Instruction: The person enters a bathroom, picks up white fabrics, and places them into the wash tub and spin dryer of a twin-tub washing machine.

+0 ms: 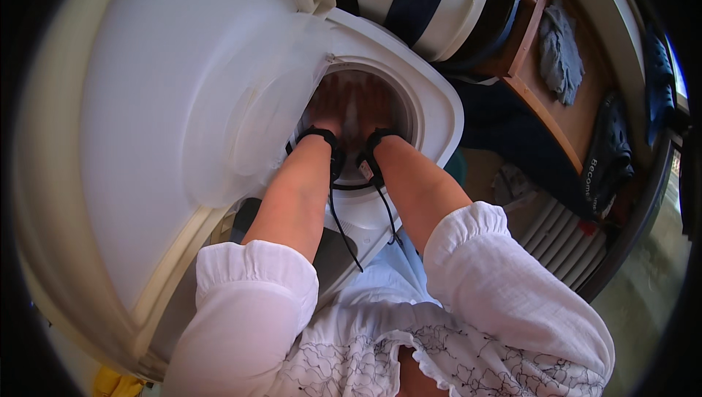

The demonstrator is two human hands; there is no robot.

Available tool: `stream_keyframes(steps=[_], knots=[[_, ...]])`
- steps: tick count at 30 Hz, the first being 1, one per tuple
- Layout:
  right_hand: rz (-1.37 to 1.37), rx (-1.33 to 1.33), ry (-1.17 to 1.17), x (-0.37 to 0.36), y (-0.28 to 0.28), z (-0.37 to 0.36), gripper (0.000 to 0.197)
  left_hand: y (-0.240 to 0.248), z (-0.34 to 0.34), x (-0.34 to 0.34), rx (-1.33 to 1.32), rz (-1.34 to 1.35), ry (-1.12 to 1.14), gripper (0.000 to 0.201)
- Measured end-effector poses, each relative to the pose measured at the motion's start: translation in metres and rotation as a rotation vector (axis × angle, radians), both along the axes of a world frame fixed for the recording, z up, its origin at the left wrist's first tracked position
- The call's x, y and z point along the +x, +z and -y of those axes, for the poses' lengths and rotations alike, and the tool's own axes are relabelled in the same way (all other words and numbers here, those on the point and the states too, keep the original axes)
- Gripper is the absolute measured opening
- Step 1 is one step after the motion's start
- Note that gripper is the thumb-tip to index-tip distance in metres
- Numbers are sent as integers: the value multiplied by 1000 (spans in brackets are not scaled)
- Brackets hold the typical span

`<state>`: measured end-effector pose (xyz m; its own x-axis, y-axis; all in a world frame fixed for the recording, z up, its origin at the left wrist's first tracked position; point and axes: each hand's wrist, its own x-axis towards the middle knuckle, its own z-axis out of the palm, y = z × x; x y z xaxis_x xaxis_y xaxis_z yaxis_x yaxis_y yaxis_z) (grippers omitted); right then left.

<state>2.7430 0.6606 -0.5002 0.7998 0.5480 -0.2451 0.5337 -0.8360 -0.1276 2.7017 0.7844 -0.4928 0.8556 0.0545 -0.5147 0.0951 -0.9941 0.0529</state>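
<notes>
Top-loading washer drum (409, 115), open lid (183, 104) leftward: left hand (329, 104) and right hand (374, 104) reach inside, fingers' spread and contents beneath the fingertips indiscernible; best kept low, clear of the rim

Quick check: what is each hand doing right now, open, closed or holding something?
Left hand: inside the round tub of the white machine, fingers spread flat, open, holding nothing visible.
Right hand: beside it in the tub, also open.
</notes>
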Motion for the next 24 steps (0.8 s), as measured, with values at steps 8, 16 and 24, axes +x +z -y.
stream_keyframes(steps=[8, 16, 24], knots=[[-181, -3, -85, -10, 1, -3, 53, 1, 7, -9, 62, 144, 94, 52], [-39, -54, 101, -18, -29, -6, 84, -1, -4, -16, -55, 28, 151, 62], [-256, 22, 48, -10, 4, -5, 76, -13, 1, -27, -5, 123, 147, 70]])
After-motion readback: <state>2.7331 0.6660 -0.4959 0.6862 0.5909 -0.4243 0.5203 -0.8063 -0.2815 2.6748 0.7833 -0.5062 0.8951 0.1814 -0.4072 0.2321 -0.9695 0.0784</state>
